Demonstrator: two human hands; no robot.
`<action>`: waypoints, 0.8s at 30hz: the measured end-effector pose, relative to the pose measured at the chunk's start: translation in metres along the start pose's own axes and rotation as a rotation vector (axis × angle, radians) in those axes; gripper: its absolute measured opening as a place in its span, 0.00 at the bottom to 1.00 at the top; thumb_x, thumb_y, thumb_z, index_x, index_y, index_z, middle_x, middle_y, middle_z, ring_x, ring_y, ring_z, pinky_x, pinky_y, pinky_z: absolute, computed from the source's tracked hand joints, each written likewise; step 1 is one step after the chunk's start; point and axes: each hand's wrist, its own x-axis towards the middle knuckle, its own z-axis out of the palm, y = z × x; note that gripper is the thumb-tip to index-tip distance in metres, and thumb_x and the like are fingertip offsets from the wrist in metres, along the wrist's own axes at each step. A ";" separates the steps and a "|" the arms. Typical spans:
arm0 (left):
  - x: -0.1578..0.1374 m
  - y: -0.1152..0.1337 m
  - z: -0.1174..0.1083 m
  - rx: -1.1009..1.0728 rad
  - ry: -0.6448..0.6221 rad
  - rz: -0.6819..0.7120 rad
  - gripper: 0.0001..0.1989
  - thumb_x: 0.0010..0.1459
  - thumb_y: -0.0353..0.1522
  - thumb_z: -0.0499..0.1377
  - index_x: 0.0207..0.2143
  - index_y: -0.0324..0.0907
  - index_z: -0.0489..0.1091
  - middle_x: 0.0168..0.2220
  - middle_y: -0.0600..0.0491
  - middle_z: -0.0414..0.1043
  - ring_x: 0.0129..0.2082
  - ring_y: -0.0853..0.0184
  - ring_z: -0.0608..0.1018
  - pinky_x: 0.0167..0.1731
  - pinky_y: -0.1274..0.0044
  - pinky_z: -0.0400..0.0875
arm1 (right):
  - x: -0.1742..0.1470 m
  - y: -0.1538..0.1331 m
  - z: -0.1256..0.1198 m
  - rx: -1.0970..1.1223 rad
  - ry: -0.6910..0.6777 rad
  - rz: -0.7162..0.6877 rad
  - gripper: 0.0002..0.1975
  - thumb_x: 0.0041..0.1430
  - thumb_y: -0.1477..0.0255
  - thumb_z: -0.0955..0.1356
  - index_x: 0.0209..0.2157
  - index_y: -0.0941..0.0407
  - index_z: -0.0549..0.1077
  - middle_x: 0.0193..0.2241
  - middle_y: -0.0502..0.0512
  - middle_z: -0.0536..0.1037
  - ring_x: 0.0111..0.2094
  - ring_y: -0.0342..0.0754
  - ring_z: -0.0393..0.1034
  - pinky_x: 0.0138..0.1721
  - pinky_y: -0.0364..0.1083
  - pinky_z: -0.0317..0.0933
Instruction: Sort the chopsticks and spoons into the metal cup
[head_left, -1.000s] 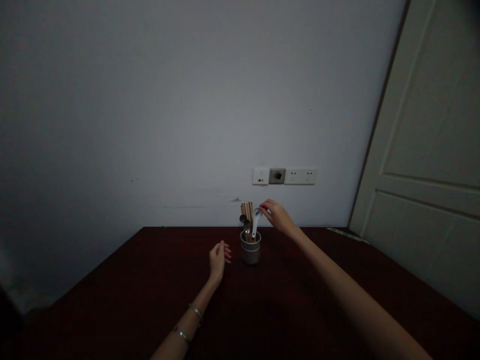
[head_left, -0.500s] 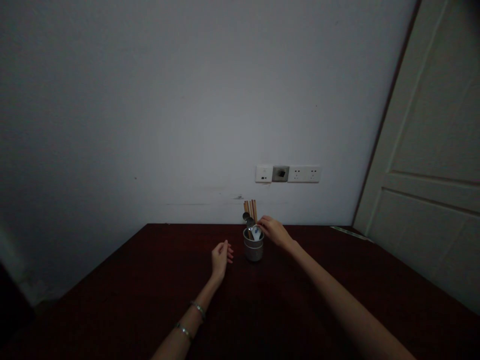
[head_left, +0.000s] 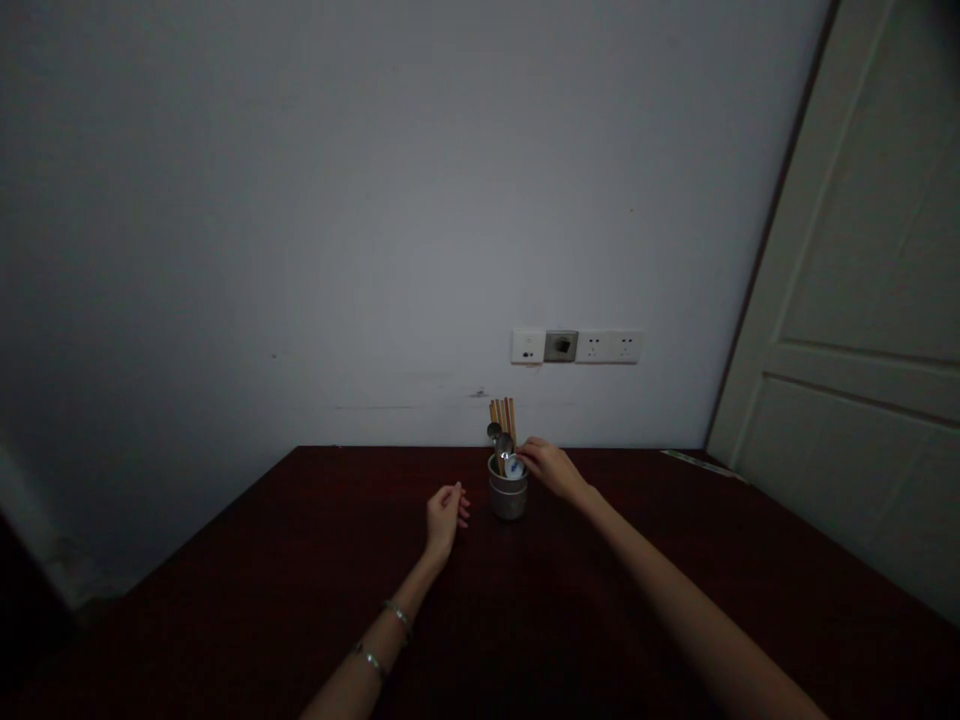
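A grey utensil holder [head_left: 508, 499] stands upright on the dark red table. Several wooden chopsticks [head_left: 504, 413], two metal spoons [head_left: 505, 445] and a white ceramic spoon [head_left: 514, 467] with a blue mark stick out of it. At the holder's right rim, my right hand [head_left: 551, 466] has its fingertips pinched on the edge of the ceramic spoon, whose bowl faces me low at the rim. My left hand [head_left: 445, 514] rests to the left of the holder, apart from it, with loosely curled, parted fingers and nothing in them.
Behind the table [head_left: 337, 520] rises a pale wall [head_left: 420, 200] with a row of sockets and switches [head_left: 576, 347]. A panelled door [head_left: 862, 330] stands at the right. A thin flat strip [head_left: 703, 465] lies near the table's back right corner.
The ceramic spoon has sunk a little and tilted in the holder, with my right hand still at its edge. My left hand has shifted very slightly to the right.
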 end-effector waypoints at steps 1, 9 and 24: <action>0.000 0.000 0.000 0.005 -0.004 -0.001 0.20 0.44 0.47 0.56 0.25 0.36 0.65 0.19 0.56 0.64 0.14 0.75 0.67 0.09 0.84 0.60 | -0.001 0.000 -0.001 0.001 -0.001 0.004 0.13 0.60 0.68 0.58 0.36 0.56 0.71 0.34 0.55 0.71 0.36 0.44 0.66 0.35 0.41 0.58; -0.002 -0.003 -0.002 0.031 -0.032 -0.009 0.20 0.44 0.46 0.56 0.24 0.36 0.65 0.18 0.56 0.64 0.14 0.75 0.66 0.09 0.84 0.59 | -0.010 0.000 -0.007 0.063 0.081 0.018 0.13 0.60 0.68 0.58 0.40 0.55 0.71 0.36 0.54 0.72 0.36 0.44 0.67 0.36 0.41 0.59; -0.001 -0.016 -0.003 0.203 -0.085 0.011 0.23 0.47 0.50 0.50 0.18 0.38 0.64 0.13 0.55 0.62 0.09 0.76 0.60 0.09 0.84 0.50 | -0.105 0.018 0.065 0.060 0.074 0.335 0.19 0.56 0.72 0.58 0.47 0.62 0.68 0.46 0.63 0.70 0.49 0.51 0.63 0.50 0.48 0.57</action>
